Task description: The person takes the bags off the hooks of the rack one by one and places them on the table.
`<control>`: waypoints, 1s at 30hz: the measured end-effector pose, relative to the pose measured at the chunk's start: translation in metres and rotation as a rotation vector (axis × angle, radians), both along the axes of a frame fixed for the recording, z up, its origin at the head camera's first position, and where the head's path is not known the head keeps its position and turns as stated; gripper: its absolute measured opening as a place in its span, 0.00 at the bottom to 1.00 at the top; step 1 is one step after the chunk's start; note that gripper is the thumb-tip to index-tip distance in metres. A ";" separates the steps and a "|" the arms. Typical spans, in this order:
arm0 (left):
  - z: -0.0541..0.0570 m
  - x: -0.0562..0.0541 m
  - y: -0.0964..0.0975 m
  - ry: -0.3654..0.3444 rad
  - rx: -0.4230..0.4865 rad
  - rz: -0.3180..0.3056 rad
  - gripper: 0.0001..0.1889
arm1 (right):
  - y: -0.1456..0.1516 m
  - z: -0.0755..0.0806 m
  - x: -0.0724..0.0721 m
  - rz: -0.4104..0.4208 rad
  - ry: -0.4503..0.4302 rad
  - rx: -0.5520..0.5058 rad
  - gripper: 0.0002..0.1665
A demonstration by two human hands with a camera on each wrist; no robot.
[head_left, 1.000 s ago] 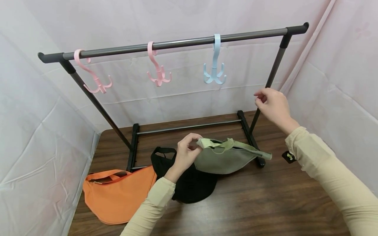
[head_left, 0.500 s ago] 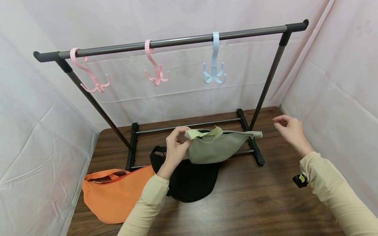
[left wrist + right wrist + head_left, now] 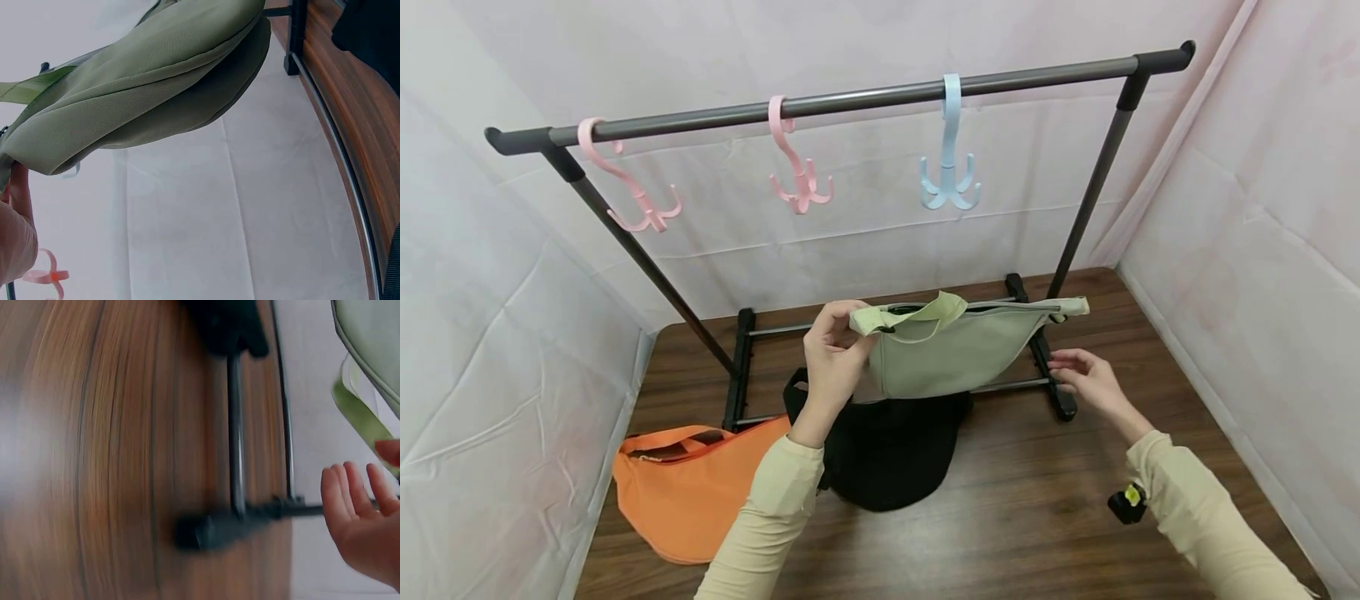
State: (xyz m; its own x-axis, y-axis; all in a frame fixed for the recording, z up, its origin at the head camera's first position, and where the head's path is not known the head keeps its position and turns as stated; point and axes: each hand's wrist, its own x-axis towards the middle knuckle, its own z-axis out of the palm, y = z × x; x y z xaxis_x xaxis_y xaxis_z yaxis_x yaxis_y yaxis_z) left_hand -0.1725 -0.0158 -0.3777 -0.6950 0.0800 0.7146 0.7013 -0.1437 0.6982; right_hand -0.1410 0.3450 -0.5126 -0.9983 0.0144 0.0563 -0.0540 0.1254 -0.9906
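A sage-green bag [image 3: 955, 354] with a pale green strap hangs in the air, its left upper corner pinched by my left hand [image 3: 835, 354]. In the left wrist view the bag [image 3: 144, 81] spreads past the fingers. To the right, just below the bag's far end, my right hand [image 3: 1092, 382] holds nothing, its fingers loosely bent and apart from the fabric. The right wrist view has those fingers [image 3: 353, 490] near the green strap [image 3: 359, 412]. Below the green bag, a black bag [image 3: 887, 458] lies on the floor, partly hidden. An orange bag [image 3: 696, 492] lies left of it.
A dark metal rack [image 3: 865, 102] spans the back. From its bar hang a pink hook [image 3: 642, 204] at left, another pink hook [image 3: 801, 179] mid-bar and a light-blue hook [image 3: 949, 162]. The brown wood floor [image 3: 1015, 517] meets pale cloth walls [image 3: 490, 333].
My left hand has raised the green bag and shifted left. The right hand has dropped from beside the rack post, swung out right, then come back toward the bag's right end.
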 end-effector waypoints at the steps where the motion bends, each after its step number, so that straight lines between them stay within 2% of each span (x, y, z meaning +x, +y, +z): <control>1: 0.001 0.000 0.000 0.001 0.010 0.001 0.09 | -0.005 -0.003 -0.001 0.037 -0.031 -0.121 0.20; 4: 0.002 0.001 0.000 -0.002 0.037 0.003 0.08 | -0.018 -0.006 -0.005 0.120 -0.113 -0.430 0.28; 5: 0.002 0.001 0.000 -0.005 0.046 0.002 0.08 | -0.026 0.004 -0.002 0.106 -0.152 -0.454 0.30; 8: 0.003 0.002 -0.001 -0.013 0.061 0.000 0.09 | -0.035 0.006 -0.006 0.138 -0.204 -0.637 0.32; 12: 0.002 0.003 -0.002 -0.026 0.057 0.009 0.09 | -0.044 0.010 -0.011 0.146 -0.225 -0.765 0.25; 17: -0.002 0.003 -0.006 -0.072 0.051 0.023 0.10 | -0.049 0.013 -0.015 0.118 -0.191 -0.824 0.12; 23: -0.011 0.003 -0.007 -0.156 0.052 0.004 0.18 | -0.043 0.015 -0.010 0.050 -0.174 -0.804 0.13; 30: -0.035 0.004 0.004 -0.236 0.042 -0.014 0.11 | -0.022 0.012 0.007 -0.015 -0.162 -0.777 0.13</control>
